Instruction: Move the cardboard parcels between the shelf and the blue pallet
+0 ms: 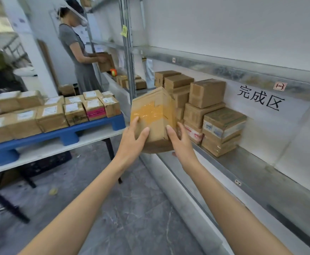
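parcel (156, 124) clasped tilted by L hand (132, 139) + R hand (181, 142) | risk: dropped, tape (146, 110) prob. slick | stack (206, 93) knocked by corner

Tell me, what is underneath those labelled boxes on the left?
A blue pallet carries the parcels, and it stands on a white table. The parcels cover most of the pallet's top, so that surface cannot be seen.
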